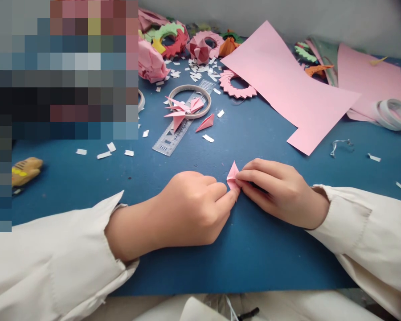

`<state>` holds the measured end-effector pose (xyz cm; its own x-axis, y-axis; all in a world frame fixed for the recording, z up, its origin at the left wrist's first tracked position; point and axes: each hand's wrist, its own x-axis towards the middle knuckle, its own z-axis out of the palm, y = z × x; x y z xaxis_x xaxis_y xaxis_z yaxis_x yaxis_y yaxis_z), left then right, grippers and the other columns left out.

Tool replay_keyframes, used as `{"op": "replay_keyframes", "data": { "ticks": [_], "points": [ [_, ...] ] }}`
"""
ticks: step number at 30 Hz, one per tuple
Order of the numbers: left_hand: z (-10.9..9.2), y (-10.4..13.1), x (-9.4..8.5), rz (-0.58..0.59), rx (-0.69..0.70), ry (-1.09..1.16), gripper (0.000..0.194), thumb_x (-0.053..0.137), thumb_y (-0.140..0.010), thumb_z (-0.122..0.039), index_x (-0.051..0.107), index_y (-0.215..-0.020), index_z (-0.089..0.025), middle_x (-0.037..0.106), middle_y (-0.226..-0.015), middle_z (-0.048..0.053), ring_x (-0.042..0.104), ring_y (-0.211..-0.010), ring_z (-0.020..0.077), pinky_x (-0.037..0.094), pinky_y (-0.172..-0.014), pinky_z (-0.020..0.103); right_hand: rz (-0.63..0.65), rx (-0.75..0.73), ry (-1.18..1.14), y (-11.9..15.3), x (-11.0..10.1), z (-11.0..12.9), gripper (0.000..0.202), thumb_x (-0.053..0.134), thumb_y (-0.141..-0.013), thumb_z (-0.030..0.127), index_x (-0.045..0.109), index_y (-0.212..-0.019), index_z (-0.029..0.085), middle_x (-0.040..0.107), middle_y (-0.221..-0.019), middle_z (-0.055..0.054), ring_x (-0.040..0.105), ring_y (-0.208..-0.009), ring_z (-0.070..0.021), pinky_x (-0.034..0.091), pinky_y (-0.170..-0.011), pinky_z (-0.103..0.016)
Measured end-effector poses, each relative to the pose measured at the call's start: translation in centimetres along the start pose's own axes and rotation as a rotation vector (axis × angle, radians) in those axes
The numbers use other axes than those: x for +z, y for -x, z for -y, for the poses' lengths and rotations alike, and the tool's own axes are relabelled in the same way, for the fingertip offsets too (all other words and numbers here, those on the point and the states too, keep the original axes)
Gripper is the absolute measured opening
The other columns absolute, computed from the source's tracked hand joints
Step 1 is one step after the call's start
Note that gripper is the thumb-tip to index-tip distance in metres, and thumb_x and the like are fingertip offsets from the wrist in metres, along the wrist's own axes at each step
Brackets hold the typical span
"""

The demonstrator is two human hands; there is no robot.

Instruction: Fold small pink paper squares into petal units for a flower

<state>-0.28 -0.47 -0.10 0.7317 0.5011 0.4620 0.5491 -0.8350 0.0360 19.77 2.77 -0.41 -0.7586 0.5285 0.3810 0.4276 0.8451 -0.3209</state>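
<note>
A person's two bare hands met over a blue table (270,263), with a small folded pink paper (232,173) between them, close to the person's side of the tabletop. The right hand (277,189) pinched the paper's right edge between fingertips, its other fingers bent and lying near one another. The left hand (200,209) was curled, fingers pressed together, the index fingertip set against the paper's lower end; its thumb was hidden, so whether it pinched from beneath could not be told. The paper's pointed tip faced away from the person. Held from both sides, the little piece probably could not slip or spring open, and the close grip seemed suited to controlling narrow creases. Beyond the hands, a clear ruler (167,145) lay at a slant under a ring of tape (209,104), with a cluster of pink folded points (178,118) resting over both; the ring may have served as a prop for them. One loose folded piece (205,123) lay just beside it, apparently within easy reach. A large pink sheet (277,76) with a cut-out corner lay farther back on the right, perhaps put there to leave working room, and white scraps (208,138) were scattered around.
</note>
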Motion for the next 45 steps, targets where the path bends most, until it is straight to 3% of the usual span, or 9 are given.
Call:
{"op": "replay_keyframes", "data": {
  "ticks": [9,17,22,25,34,39,45],
  "points": [
    [-0.14,0.12,-0.15,0.073,0.130,0.035,0.026,0.051,-0.077,-0.011,0.068,-0.095,-0.003,0.058,-0.055,0.002,0.048,-0.045,0.0157,0.037,-0.039,0.030,-0.009,-0.008,-0.001,0.14,0.03,-0.05,0.007,0.051,-0.090,0.017,0.056,-0.085,0.016,0.061,-0.081,-0.006,0.055,-0.069,-0.0113,0.045,-0.061,-0.023],
    [-0.24,0.24,0.23,-0.057,-0.210,0.030,0.023,0.048,-0.078,-0.011,0.069,-0.069,-0.014,0.055,-0.047,0.000,0.052,-0.041,0.0159,0.033,-0.036,0.029,0.007,-0.046,0.057,0.05,-0.20,-0.22,0.012,0.048,-0.091,0.017,0.058,-0.085,0.014,0.062,-0.081,-0.008,0.057,-0.070,-0.0132,0.046,-0.060,-0.025],
    [0.00,0.12,0.30,-0.032,0.015,-0.009,0.019,0.051,-0.077,-0.010,0.070,-0.077,-0.009,0.054,-0.048,0.001,0.050,-0.041,0.0161,0.037,-0.038,0.029,-0.001,-0.095,0.162,-0.08,-0.49,-0.26,0.015,0.048,-0.091,0.016,0.061,-0.085,0.012,0.063,-0.079,-0.008,0.056,-0.067,-0.0140,0.045,-0.058,-0.026],
    [-0.09,0.15,0.20,-0.023,0.084,-0.019,0.018,0.054,-0.076,-0.010,0.071,-0.081,-0.006,0.054,-0.048,0.002,0.049,-0.041,0.0165,0.038,-0.038,0.030,0.012,-0.109,0.190,-0.14,-0.62,-0.17,0.014,0.051,-0.090,0.019,0.062,-0.085,0.012,0.063,-0.078,-0.007,0.055,-0.064,-0.0138,0.044,-0.058,-0.027],
    [-0.36,0.25,-0.01,-0.093,-0.007,0.040,0.022,0.050,-0.077,-0.008,0.069,-0.066,-0.011,0.053,-0.045,0.002,0.047,-0.040,0.0159,0.037,-0.037,0.030,0.061,-0.093,0.186,-0.15,-0.79,0.07,0.020,0.050,-0.090,0.025,0.061,-0.095,0.009,0.063,-0.083,-0.009,0.055,-0.068,-0.0157,0.046,-0.059,-0.028],
    [-0.31,0.22,0.02,-0.065,0.031,0.032,0.020,0.051,-0.078,-0.008,0.070,-0.073,-0.009,0.054,-0.047,0.001,0.049,-0.041,0.0156,0.038,-0.038,0.030,0.035,-0.074,0.151,0.22,-0.53,0.04,0.018,0.044,-0.088,0.013,0.061,-0.094,0.009,0.063,-0.083,-0.010,0.054,-0.067,-0.0152,0.045,-0.058,-0.027],
    [-0.48,0.26,0.02,-0.074,0.050,0.041,0.021,0.050,-0.080,-0.010,0.069,-0.086,-0.005,0.057,-0.050,0.002,0.050,-0.043,0.0153,0.040,-0.040,0.029,0.024,-0.044,0.139,0.02,-0.36,0.12,0.015,0.049,-0.090,0.019,0.061,-0.085,0.012,0.062,-0.077,-0.008,0.052,-0.065,-0.0131,0.043,-0.058,-0.025]
  ]
}}
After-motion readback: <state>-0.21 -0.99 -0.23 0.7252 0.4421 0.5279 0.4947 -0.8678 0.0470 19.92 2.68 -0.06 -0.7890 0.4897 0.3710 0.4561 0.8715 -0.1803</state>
